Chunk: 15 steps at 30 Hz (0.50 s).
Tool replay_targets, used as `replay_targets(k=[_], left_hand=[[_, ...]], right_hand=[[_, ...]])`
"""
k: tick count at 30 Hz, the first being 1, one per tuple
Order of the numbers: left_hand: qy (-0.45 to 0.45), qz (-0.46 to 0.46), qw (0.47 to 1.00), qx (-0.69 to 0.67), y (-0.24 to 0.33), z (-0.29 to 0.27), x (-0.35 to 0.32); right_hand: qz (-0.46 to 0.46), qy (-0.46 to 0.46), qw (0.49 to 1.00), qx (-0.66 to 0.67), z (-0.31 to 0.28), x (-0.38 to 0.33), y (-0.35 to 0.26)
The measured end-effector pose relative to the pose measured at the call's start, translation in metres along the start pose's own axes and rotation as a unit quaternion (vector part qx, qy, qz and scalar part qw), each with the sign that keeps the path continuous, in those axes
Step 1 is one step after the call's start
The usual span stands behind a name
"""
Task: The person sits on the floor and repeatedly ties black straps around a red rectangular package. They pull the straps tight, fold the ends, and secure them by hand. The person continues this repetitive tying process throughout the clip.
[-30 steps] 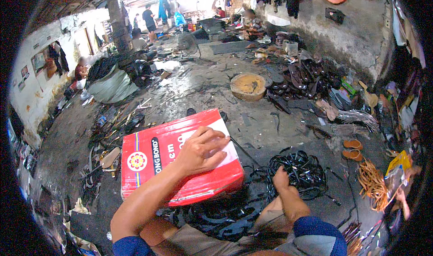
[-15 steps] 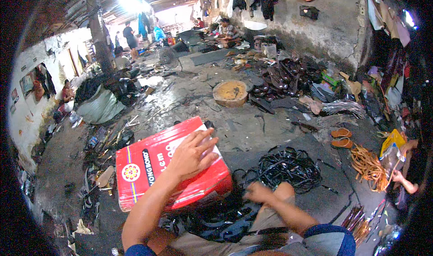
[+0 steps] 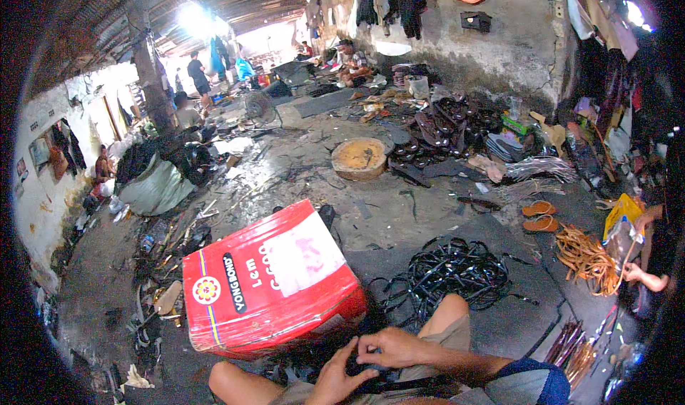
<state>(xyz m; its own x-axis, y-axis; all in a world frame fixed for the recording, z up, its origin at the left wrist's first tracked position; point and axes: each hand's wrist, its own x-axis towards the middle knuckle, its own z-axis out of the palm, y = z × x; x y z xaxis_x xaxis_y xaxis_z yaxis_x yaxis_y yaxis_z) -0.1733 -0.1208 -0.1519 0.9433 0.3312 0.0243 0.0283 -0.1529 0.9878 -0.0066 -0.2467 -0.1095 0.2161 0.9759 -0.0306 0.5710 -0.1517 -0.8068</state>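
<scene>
My left hand [image 3: 338,378] and my right hand [image 3: 389,349] are close together over my lap, just below the red carton. Both have their fingers bent inward, and a dark piece shows between them, too hidden to name. The red carton [image 3: 285,326], with a white patch and a flower emblem, stands in front of my legs. Black glossy straps lie in my lap, partly covered by my hands. To the right, beyond my knee, a tangled heap of black straps [image 3: 457,275] rests on a dark mat [image 3: 499,237].
A round wooden block [image 3: 359,157] sits on the floor ahead. Behind it to the right are dark shoe parts [image 3: 446,130]. Tan straps [image 3: 589,259] and orange sandals [image 3: 540,223] lie at the right, near another person's hand [image 3: 646,277]. Scraps litter the left; people sit farther back.
My left hand has come off the top of the carton and moved down to my lap. My right hand has shifted left and down to meet it.
</scene>
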Motion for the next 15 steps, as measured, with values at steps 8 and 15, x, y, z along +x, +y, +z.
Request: replay_targets(k=[8, 15], left_hand=[[0.044, -0.082, 0.988, -0.121, 0.065, -0.025, -0.012], [-0.06, 0.075, 0.987, 0.125, 0.06, -0.044, -0.02]], right_hand=[[-0.015, -0.097, 0.991, -0.093, -0.112, -0.031, -0.06], [-0.091, -0.145, 0.981, -0.087, -0.151, -0.03, -0.079]])
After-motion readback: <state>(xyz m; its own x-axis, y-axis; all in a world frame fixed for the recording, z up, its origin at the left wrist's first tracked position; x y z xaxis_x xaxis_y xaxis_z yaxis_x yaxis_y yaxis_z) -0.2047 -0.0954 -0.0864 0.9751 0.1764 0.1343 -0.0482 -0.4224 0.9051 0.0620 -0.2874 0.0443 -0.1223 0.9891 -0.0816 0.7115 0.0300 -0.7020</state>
